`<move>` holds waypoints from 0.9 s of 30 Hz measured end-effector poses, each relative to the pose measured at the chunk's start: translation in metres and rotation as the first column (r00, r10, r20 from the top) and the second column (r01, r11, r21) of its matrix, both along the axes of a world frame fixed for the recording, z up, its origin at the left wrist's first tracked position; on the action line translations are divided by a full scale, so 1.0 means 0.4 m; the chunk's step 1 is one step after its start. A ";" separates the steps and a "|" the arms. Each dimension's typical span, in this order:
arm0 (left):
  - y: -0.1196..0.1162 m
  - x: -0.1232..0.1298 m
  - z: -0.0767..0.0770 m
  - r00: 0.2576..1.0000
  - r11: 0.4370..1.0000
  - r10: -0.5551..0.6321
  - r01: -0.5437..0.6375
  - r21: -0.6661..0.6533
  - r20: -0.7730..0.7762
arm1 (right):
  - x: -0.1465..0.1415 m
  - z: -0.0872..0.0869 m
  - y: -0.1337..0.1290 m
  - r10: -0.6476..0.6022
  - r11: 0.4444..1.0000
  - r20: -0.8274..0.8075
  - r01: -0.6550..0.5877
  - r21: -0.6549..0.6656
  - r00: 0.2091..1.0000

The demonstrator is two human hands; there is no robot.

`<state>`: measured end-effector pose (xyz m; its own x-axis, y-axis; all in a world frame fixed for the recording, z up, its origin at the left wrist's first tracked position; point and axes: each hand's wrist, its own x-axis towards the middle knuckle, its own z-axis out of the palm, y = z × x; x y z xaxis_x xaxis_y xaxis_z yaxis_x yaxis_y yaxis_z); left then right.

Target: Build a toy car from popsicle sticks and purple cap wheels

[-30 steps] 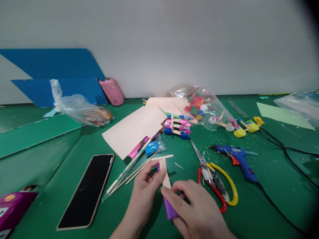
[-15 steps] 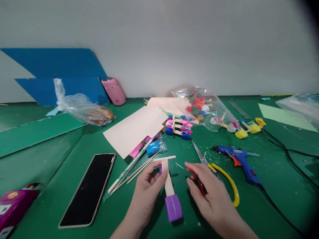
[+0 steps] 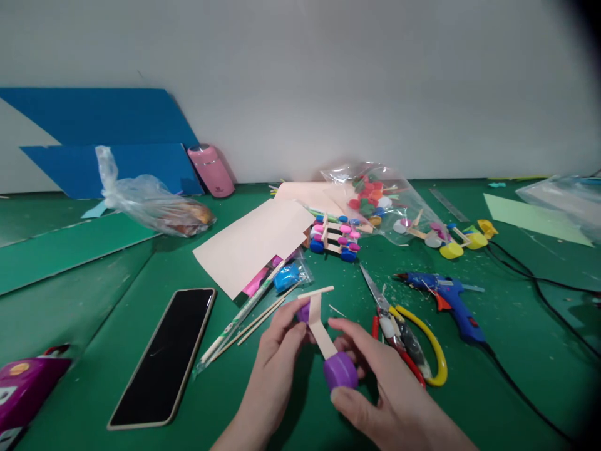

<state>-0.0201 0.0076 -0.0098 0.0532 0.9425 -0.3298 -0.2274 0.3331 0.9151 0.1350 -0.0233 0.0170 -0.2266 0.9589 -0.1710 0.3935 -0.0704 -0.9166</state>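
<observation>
Between my hands is a small craft-stick piece [image 3: 325,341] with a purple cap [image 3: 340,371] at its near end. Another purple cap [image 3: 303,312] shows at the far end, partly behind my fingers. A thin stick [image 3: 323,290] lies crosswise at the top of the piece. My left hand [image 3: 277,357] pinches the far end by that cap. My right hand [image 3: 375,376] closes around the near cap, its thumb on the lower edge and its fingers partly hidden behind. Just right of it lie yellow-handled scissors [image 3: 439,354] and red-handled pliers [image 3: 410,366].
A blue glue gun [image 3: 451,294] with its cord lies at right. A phone [image 3: 164,357] is at left, beside thin wooden sticks [image 3: 263,321]. Behind are a small wheeled craft-stick model [image 3: 334,237], paper sheets [image 3: 253,244], a bag of colourful caps [image 3: 375,197] and a pink flask [image 3: 213,172].
My right hand has moved left and taken hold of the near purple cap. The craft-stick piece has tilted, its near end swinging right and up. The pliers now show more fully.
</observation>
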 end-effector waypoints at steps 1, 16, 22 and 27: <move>-0.001 -0.001 -0.002 1.000 1.000 -0.006 0.007 0.019 -0.029 | -0.004 0.001 0.000 -0.006 1.000 0.007 0.006 -0.003 1.000; -0.001 0.002 0.019 0.964 0.994 0.007 0.023 -0.111 0.265 | -0.022 -0.091 -0.024 -0.330 0.921 -0.755 0.019 -0.389 0.566; -0.020 0.020 0.027 0.961 0.978 -0.029 0.085 -0.193 0.274 | -0.059 -0.114 -0.041 -0.246 0.952 -0.820 -0.030 -0.305 0.516; -0.035 0.024 0.036 0.987 0.985 -0.011 0.038 -0.168 0.158 | -0.081 -0.114 -0.048 -0.245 0.960 -0.800 0.022 -0.279 0.548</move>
